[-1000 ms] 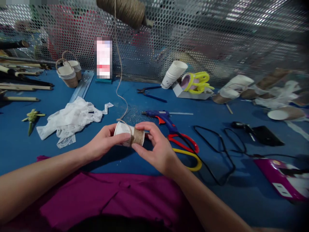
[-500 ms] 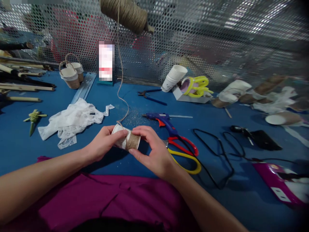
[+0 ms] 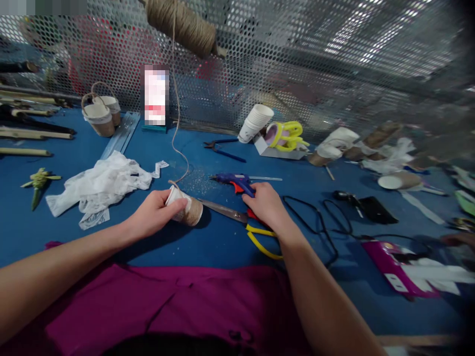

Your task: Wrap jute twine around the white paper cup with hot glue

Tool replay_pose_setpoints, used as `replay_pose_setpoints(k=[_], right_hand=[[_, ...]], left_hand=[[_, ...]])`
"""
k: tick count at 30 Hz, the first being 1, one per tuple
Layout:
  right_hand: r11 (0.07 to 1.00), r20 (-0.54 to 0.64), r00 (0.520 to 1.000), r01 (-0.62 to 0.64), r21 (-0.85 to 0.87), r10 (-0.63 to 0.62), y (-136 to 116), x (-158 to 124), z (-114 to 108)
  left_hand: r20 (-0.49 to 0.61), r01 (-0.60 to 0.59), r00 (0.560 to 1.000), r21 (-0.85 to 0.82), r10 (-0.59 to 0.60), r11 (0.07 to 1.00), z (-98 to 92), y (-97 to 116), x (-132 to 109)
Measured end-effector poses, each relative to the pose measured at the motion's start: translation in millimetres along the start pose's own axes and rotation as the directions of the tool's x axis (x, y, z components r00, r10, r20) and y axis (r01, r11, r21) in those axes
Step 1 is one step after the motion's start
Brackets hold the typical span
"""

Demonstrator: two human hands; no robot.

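Note:
My left hand [image 3: 158,210] is closed round a small paper cup [image 3: 192,211] tilted on its side, its lower part wrapped in brown twine. From the cup a strand of twine [image 3: 178,128] runs up to a big spool [image 3: 181,27]. At the handle of a blue hot glue gun [image 3: 233,179], my right hand [image 3: 265,205] has its fingers closed round the grip. The gun still lies on the table with a clear glue stick in its back end. Scissors [image 3: 226,211] with red and yellow handles lie beneath my right hand, their tip near the cup.
White lace [image 3: 107,185] is heaped at left, near two finished cups with handles [image 3: 98,118]. Behind are pliers [image 3: 224,149], stacked paper cups [image 3: 256,123] and a white box [image 3: 280,148]. A black cord [image 3: 306,217] and a purple box [image 3: 393,269] lie at right.
My right hand has let go of the twine-wrapped cup and moved right onto the glue gun's handle. My left hand keeps the cup. The view has shifted slightly right.

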State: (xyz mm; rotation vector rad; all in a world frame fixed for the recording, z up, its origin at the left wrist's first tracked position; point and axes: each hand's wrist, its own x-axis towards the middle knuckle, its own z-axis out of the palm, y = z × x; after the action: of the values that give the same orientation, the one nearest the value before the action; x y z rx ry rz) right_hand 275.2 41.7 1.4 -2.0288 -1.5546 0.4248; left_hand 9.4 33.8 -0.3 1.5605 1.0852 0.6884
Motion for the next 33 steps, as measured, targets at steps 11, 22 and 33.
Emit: replay_pose_setpoints(k=[11, 22, 33], right_hand=[[0.792, 0.289, 0.957, -0.171, 0.587, -0.007, -37, -37, -29], [0.972, 0.39, 0.92, -0.052, 0.231, -0.044, -52, -63, -32], [0.918, 0.262, 0.882, 0.392, 0.053, -0.392, -52, -76, -25]], left_hand=[[0.035, 0.058, 0.998, -0.053, -0.056, 0.997, -5.5, 4, 4], [0.03, 0.088, 0.996, -0.066, -0.086, 0.994, -6.6, 1, 7], [0.03, 0.087, 0.996, -0.064, -0.085, 0.994, -5.7, 3, 6]])
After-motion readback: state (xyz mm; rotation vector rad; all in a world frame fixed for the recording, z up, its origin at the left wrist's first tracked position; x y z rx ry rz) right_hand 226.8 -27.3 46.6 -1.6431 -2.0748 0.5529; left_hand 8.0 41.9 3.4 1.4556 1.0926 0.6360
